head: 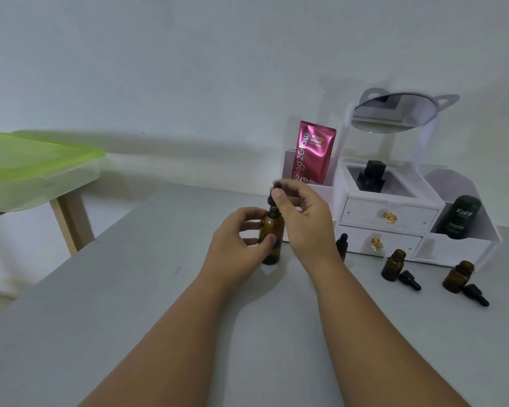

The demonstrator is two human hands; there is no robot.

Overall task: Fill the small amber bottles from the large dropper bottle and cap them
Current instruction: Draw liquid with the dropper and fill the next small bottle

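Left hand [238,242] grips upright large dropper bottle [274,224]; right hand [306,221] pinches dropper cap [270,201] directly above neck, axis vertical.

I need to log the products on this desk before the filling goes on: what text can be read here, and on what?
"Glad2Glow": running up the pink pouch.
"RETINOL BRIGHT": same pouch; the smaller line beneath is too blurred.
"10x": foot of the pouch.
"Kahf": dark bottle in the white organizer; finer print unreadable.
No label shows on the large amber bottle or the small amber bottles.
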